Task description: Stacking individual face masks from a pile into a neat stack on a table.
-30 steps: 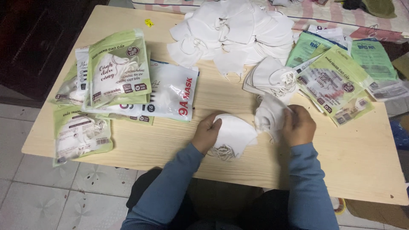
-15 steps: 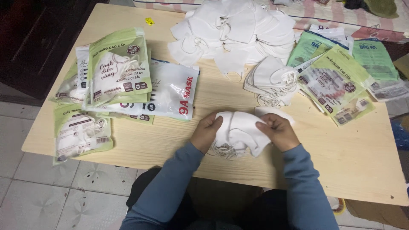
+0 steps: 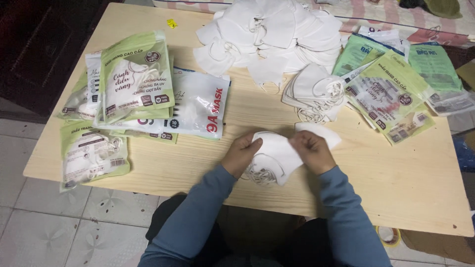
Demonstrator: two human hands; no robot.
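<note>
Moved: your hands have drawn closer together over the mask stack since half a second ago.
Left hand (image 3: 242,153): fingers curled, pinching the stack's left edge.
Right hand (image 3: 312,151): fingers closed on the top mask's right edge.
Mask stack (image 3: 273,159): flat on the table (image 3: 405,183) at 6 o'clock, between your hands, ear loops spilling beneath.
Loose masks (image 3: 269,37): heaped at 12 o'clock.
Second stack (image 3: 314,91): 1 o'clock of your hands.
Green packs (image 3: 136,74): at 10 o'clock.
Empty bags (image 3: 391,94): at 2 o'clock.

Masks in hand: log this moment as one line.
left hand: holds masks | right hand: holds masks | spot: table front edge | near: loose mask pile, packets
</note>
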